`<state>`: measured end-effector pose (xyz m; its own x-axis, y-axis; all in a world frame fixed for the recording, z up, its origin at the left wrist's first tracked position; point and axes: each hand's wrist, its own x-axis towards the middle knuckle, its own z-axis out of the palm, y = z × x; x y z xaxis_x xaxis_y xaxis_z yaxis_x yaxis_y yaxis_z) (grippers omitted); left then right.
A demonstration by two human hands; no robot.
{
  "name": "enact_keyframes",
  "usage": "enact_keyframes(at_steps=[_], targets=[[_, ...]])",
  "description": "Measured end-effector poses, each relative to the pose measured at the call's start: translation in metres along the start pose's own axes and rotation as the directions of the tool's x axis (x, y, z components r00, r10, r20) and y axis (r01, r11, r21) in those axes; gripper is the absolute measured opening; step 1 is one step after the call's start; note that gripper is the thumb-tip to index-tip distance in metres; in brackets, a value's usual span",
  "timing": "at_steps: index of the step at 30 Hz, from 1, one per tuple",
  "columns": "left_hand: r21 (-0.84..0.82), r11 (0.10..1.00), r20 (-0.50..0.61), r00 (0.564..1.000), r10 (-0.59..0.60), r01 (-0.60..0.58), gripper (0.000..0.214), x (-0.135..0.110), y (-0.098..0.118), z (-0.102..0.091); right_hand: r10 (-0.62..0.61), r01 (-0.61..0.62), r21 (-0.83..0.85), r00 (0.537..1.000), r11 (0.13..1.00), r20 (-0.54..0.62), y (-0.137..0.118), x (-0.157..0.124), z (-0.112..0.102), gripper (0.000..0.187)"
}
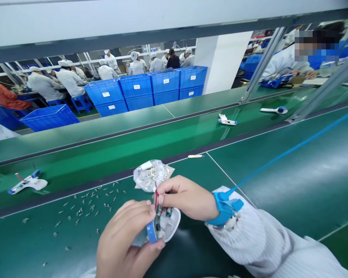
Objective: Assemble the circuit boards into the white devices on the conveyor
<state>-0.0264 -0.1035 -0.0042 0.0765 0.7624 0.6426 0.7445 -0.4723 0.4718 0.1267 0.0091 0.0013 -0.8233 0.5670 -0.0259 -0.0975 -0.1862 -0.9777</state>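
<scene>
My left hand (127, 235) is closed around the blue edge of an opened white plastic housing (174, 227). A green circuit board (159, 224) shows inside the blue part. Just above it, my right hand (188, 197) pinches red wires (156, 196) between thumb and fingertips; the wire ends are too small to make out. A blue wrist strap (224, 208) with a cord is around my right wrist. Behind my hands lies a clear plastic bag (150, 175) of small parts. Many small metal pieces (87, 204) are scattered on the green bench to the left.
A thin pale-handled tool (195, 156) lies near the belt edge. The green conveyor (118, 144) carries similar white and blue units (31, 183) at left and right. Metal posts (262, 63) rise at right. Blue crates (136, 90) and several people are beyond.
</scene>
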Motion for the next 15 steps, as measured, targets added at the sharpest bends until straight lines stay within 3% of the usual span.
enact_keyframes(at_steps=[2, 3, 6, 7, 9, 12, 15], targets=[[-0.062, 0.984, -0.064, 0.983, -0.171, 0.167, 0.026, -0.006, 0.002, 0.003, 0.019, -0.01, 0.091, 0.994, 0.996, -0.107, 0.0, -0.004, 0.005, 0.022], [-0.126, 0.95, -0.097, 0.95, -0.298, 0.285, 0.027, -0.008, 0.003, 0.005, 0.027, -0.008, 0.125, 0.988, 0.992, -0.15, 0.0, -0.006, 0.008, 0.021], [-0.387, 0.729, -0.114, 0.755, -0.646, 0.565, 0.028, -0.007, 0.006, 0.011, 0.01, 0.039, 0.169, 0.961, 0.985, -0.276, 0.002, -0.011, 0.013, 0.019], [-0.464, 0.653, -0.099, 0.697, -0.71, 0.599, 0.028, -0.005, 0.007, 0.013, -0.011, 0.064, 0.161, 0.95, 0.985, -0.312, 0.003, -0.012, 0.014, 0.017], [-0.567, 0.546, -0.069, 0.625, -0.777, 0.616, 0.028, -0.002, 0.006, 0.016, -0.056, 0.107, 0.129, 0.934, 0.986, -0.352, 0.003, -0.015, 0.016, 0.014], [-0.624, 0.484, -0.026, 0.602, -0.798, 0.613, 0.026, 0.0, 0.005, 0.017, -0.144, 0.163, 0.028, 0.93, 0.986, -0.337, -0.002, -0.019, 0.018, 0.012], [-0.659, 0.468, 0.042, 0.65, -0.759, 0.589, 0.028, -0.002, 0.007, 0.015, -0.259, 0.216, -0.188, 0.934, 0.958, -0.244, -0.013, -0.024, 0.018, 0.019]])
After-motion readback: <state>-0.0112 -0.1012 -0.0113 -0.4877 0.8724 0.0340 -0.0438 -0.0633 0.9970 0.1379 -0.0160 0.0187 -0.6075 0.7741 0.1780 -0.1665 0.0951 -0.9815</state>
